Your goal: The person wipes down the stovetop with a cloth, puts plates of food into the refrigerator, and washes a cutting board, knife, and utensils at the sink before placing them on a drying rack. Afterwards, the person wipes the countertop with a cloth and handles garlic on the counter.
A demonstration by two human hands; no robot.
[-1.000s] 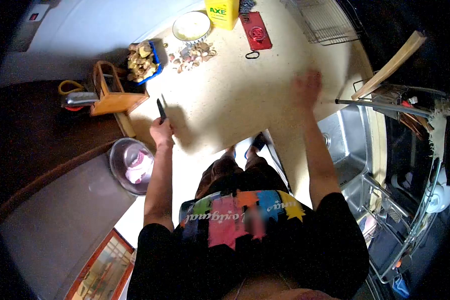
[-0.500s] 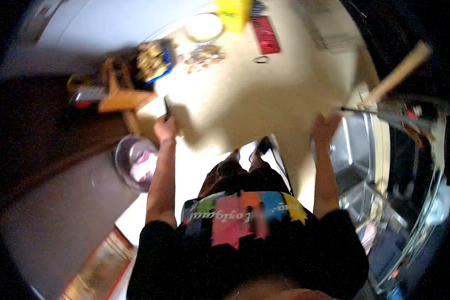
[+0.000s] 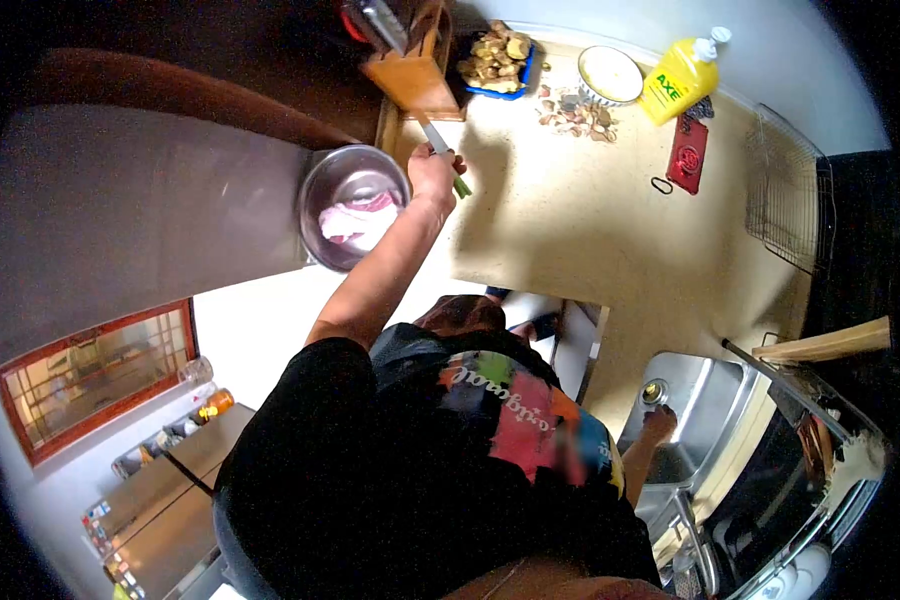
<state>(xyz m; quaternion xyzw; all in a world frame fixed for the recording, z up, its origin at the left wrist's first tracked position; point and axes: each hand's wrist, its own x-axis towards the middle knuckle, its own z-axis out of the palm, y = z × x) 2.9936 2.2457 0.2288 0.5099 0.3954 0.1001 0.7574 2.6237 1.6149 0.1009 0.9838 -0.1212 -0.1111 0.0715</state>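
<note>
My left hand (image 3: 435,172) is closed round a knife (image 3: 433,134) beside the wooden knife block (image 3: 410,82). The silver blade points up and left, and a green end sticks out below my fingers. Under my left wrist, to the left, a metal bowl (image 3: 315,240) holds pink and white meat (image 3: 355,222). My right hand (image 3: 660,424) is low in the steel sink (image 3: 715,385), close to the drain (image 3: 655,391). Its fingers are too dark and small to make out, and I cannot tell whether it holds anything.
Ginger-like roots (image 3: 497,60) fill a blue tray. Garlic-like pieces (image 3: 580,115) lie near a white bowl (image 3: 610,75), a yellow AXE bottle (image 3: 678,82) and a red phone (image 3: 688,155). A wire rack (image 3: 790,190) and a wooden board (image 3: 830,342) are at the right.
The view has turned and shifted. My right hand has moved from over the counter down into the sink. My left hand, still round a knife, is now by the knife block.
</note>
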